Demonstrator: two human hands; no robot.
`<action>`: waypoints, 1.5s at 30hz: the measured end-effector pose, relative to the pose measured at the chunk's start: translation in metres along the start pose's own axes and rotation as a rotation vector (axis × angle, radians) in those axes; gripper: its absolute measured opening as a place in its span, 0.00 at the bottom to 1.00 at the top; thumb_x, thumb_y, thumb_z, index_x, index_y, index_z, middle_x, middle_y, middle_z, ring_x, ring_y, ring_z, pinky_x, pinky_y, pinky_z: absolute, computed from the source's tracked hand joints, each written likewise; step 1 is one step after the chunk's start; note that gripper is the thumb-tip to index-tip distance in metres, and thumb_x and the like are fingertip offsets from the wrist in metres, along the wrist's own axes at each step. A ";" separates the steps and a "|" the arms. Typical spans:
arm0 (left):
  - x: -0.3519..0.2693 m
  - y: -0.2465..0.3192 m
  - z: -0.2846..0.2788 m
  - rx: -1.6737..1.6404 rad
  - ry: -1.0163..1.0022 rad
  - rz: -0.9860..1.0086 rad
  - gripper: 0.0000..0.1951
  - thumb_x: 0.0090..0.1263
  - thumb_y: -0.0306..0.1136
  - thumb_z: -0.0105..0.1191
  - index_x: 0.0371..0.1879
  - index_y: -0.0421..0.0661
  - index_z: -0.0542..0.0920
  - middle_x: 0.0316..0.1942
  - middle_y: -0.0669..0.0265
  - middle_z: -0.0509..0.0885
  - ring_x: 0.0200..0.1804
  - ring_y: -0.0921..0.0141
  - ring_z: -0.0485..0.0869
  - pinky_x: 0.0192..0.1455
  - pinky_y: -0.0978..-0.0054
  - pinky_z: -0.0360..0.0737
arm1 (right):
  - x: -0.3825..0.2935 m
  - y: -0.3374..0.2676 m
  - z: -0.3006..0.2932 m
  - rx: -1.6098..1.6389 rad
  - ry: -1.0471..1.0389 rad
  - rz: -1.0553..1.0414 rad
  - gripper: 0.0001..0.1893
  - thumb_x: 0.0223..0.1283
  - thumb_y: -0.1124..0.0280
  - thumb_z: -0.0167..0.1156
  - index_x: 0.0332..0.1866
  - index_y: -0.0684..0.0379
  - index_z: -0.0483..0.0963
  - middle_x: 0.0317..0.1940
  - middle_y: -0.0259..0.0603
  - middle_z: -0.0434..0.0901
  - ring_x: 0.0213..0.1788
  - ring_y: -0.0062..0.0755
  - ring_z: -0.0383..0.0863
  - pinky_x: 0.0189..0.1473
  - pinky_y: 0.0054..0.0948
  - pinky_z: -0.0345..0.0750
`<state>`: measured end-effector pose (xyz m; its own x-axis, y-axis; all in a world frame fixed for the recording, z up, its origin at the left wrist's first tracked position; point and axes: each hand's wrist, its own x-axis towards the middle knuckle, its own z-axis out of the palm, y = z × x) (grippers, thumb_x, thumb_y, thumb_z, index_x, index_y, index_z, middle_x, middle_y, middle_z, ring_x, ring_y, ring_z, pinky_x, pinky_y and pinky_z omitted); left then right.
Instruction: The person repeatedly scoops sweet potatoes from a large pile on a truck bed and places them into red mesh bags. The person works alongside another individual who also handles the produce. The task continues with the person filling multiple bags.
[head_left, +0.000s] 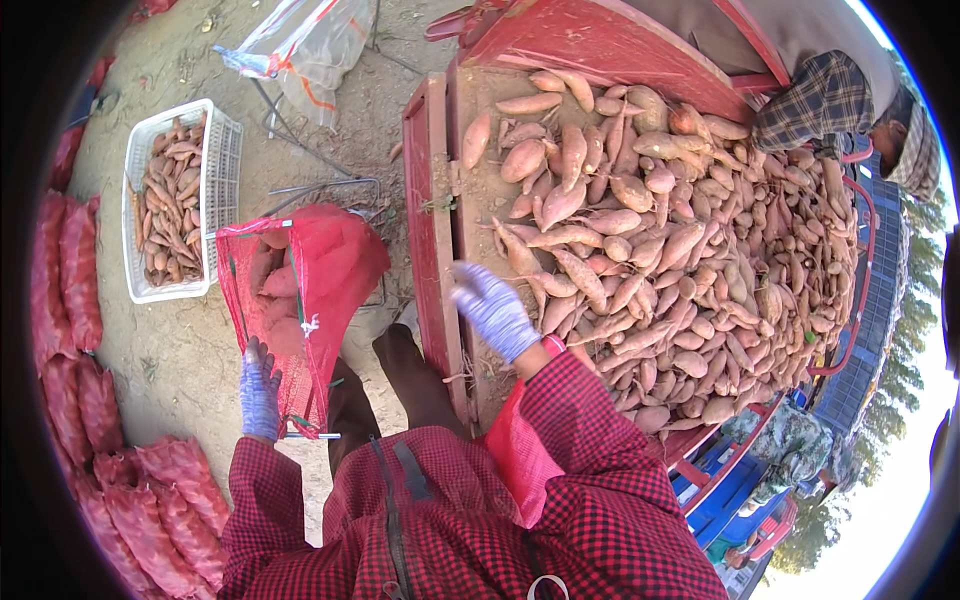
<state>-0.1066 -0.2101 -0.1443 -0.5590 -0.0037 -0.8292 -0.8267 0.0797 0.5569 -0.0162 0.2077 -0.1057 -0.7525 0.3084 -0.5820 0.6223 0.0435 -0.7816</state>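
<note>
My left hand (259, 391), in a purple-and-white knit glove, is against the near left edge of a red mesh bag (345, 255). Whether its fingers grip the mesh I cannot tell. The bag hangs with its mouth held wide on a wire frame (322, 436), and several large sweet potatoes (279, 283) show inside. My right hand (495, 309), gloved alike and slightly blurred, hovers by the edge of a red truck bed (429, 225). Its fingers are extended, with nothing visible in them. A big heap of sweet potatoes (660, 247) covers the bed beside it.
A white plastic crate (225, 150) of smaller sweet potatoes stands on the dirt ground. Beyond the bag is a clear mesh bag (322, 60) on a metal stand. Filled red mesh bags (150, 517) line the left. A person in a plaid sleeve (814, 101) leans over the heap.
</note>
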 end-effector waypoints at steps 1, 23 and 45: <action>-0.003 0.007 0.007 0.010 -0.005 0.042 0.38 0.74 0.61 0.43 0.76 0.49 0.57 0.75 0.55 0.59 0.74 0.57 0.60 0.73 0.57 0.59 | 0.014 -0.003 -0.033 0.020 0.161 -0.036 0.26 0.61 0.68 0.65 0.63 0.66 0.70 0.57 0.48 0.78 0.59 0.35 0.78 0.63 0.30 0.73; -0.071 0.079 0.375 -0.084 -0.675 0.051 0.38 0.62 0.45 0.67 0.69 0.47 0.65 0.55 0.58 0.78 0.54 0.65 0.79 0.59 0.68 0.76 | 0.015 -0.029 -0.216 -0.365 0.338 -0.269 0.32 0.61 0.63 0.64 0.67 0.66 0.65 0.64 0.50 0.71 0.68 0.49 0.69 0.71 0.42 0.65; 0.014 0.069 0.062 0.155 -0.164 -0.059 0.32 0.66 0.39 0.62 0.67 0.44 0.66 0.48 0.60 0.83 0.38 0.67 0.84 0.39 0.70 0.84 | 0.012 -0.087 -0.044 0.696 -0.231 -0.002 0.30 0.62 0.61 0.64 0.66 0.65 0.67 0.54 0.39 0.77 0.56 0.25 0.74 0.62 0.28 0.72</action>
<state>-0.1673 -0.1426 -0.1210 -0.4816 0.1481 -0.8638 -0.8308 0.2366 0.5038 -0.0696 0.2493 -0.0349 -0.8275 0.0972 -0.5530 0.3977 -0.5938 -0.6994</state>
